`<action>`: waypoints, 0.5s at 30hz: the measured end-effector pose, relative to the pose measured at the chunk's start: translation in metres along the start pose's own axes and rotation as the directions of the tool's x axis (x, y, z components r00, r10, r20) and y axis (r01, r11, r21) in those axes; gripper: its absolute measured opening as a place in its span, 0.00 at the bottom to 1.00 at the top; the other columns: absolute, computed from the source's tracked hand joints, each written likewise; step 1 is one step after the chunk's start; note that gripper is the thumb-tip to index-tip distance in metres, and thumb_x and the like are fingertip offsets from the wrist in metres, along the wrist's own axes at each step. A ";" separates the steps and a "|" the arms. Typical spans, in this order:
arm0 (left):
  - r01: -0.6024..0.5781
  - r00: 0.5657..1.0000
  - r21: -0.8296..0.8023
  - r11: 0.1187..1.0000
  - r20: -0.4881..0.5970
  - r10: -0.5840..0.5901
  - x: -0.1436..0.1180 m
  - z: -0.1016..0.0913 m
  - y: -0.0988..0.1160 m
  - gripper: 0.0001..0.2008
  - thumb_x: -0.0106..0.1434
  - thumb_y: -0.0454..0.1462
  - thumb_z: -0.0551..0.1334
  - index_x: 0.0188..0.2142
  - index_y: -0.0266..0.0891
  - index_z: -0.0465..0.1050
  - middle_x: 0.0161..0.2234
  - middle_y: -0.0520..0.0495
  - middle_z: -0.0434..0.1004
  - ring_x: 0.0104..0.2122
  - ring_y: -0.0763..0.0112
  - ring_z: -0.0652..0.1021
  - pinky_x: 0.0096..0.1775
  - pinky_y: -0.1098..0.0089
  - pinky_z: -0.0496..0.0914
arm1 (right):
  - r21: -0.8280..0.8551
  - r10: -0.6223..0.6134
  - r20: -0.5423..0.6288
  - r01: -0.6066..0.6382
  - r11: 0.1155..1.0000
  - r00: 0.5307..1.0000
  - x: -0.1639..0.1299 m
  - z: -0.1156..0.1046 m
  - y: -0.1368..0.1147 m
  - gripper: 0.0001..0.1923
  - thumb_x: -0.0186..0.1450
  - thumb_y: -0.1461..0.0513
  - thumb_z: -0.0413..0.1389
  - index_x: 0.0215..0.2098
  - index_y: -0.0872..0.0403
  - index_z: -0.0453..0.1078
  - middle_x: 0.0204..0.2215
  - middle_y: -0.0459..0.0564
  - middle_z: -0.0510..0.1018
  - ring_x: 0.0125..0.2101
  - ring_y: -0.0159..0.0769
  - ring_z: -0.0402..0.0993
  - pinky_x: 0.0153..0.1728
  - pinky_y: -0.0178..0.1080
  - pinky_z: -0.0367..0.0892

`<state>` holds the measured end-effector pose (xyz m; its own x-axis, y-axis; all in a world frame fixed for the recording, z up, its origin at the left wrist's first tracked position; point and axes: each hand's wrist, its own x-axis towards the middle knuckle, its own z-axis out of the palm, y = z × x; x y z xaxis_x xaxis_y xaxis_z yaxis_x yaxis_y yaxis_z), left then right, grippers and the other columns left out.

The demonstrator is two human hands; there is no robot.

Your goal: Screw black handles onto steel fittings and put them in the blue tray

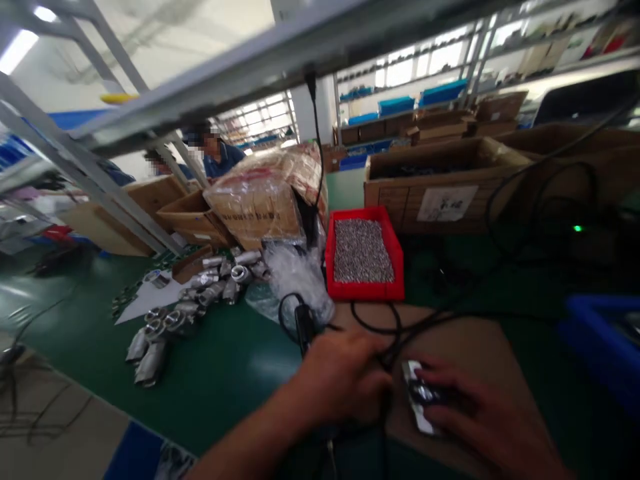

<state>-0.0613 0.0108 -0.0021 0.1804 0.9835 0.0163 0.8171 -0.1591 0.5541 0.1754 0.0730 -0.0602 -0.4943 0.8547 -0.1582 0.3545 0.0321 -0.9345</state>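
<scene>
My left hand [347, 377] is in the lower middle of the head view, its fingers curled inward beside the black cables [395, 343]. What they close on, if anything, is hidden. Partly behind that hand, a black stick-shaped tool [304, 327] with a looped cord slants up; I cannot tell whether the hand touches it. To the right, my right hand [475, 410] is closed on a shiny metal part [420, 400] with a pale, flat face, above a brown cardboard sheet [480, 340]. Blur hides its finer shape.
A red bin [365, 291] of small metal pieces stands behind my hands. Several metal valve bodies [187, 310] and a clear plastic bag [300, 280] lie left on the green table [225, 373]. Cardboard boxes [395, 200] line the back; a blue bin [600, 347] is right.
</scene>
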 end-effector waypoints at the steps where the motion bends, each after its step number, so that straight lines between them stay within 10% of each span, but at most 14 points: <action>1: 0.077 0.990 0.026 0.997 -0.118 -0.074 -0.007 -0.008 -0.004 0.17 0.65 0.43 0.62 0.52 0.45 0.71 0.45 0.46 0.76 0.42 0.62 0.77 0.44 0.65 0.69 | 0.043 -0.015 0.026 0.014 0.999 1.000 0.000 0.000 0.003 0.17 0.52 0.51 0.66 0.38 0.49 0.79 0.54 0.55 0.76 0.54 0.56 0.72 0.57 0.52 0.68; 4: 0.424 0.856 0.078 0.902 -0.359 -0.371 -0.021 -0.026 -0.021 0.22 0.65 0.48 0.61 0.55 0.45 0.67 0.39 0.47 0.77 0.38 0.61 0.78 0.41 0.63 0.69 | 0.184 -0.067 0.064 0.054 0.981 0.996 0.002 0.001 0.008 0.18 0.54 0.52 0.68 0.39 0.53 0.77 0.56 0.57 0.74 0.56 0.53 0.70 0.58 0.53 0.66; 9: 0.710 0.701 0.152 0.688 -0.253 -0.667 -0.031 -0.006 -0.036 0.41 0.59 0.56 0.61 0.64 0.36 0.56 0.37 0.38 0.79 0.39 0.46 0.79 0.41 0.56 0.68 | 0.213 -0.101 0.039 0.091 0.973 0.994 0.002 0.002 0.005 0.19 0.53 0.52 0.69 0.38 0.54 0.77 0.53 0.59 0.76 0.54 0.53 0.72 0.56 0.55 0.67; 12: 0.698 0.646 -0.132 0.703 -0.307 -0.699 -0.032 0.018 -0.042 0.43 0.56 0.51 0.66 0.65 0.37 0.55 0.40 0.38 0.78 0.40 0.51 0.79 0.42 0.58 0.69 | 0.233 -0.126 0.030 0.116 0.965 0.992 0.001 0.003 0.005 0.17 0.54 0.54 0.69 0.38 0.54 0.77 0.52 0.57 0.76 0.52 0.50 0.73 0.55 0.52 0.68; 15: 0.365 0.603 -0.685 0.630 -0.342 -0.721 -0.032 0.023 -0.037 0.30 0.54 0.45 0.67 0.54 0.36 0.69 0.32 0.48 0.74 0.29 0.68 0.75 0.32 0.69 0.69 | 0.287 -0.167 0.050 0.146 0.947 0.985 0.000 0.003 0.007 0.15 0.55 0.57 0.68 0.38 0.54 0.76 0.51 0.55 0.76 0.50 0.45 0.75 0.53 0.48 0.70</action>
<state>-0.0849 -0.0165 -0.0424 -0.6676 0.7371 -0.1049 0.2061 0.3183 0.9253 0.1756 0.0723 -0.0675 -0.5860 0.8102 -0.0159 0.0359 0.0063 -0.9993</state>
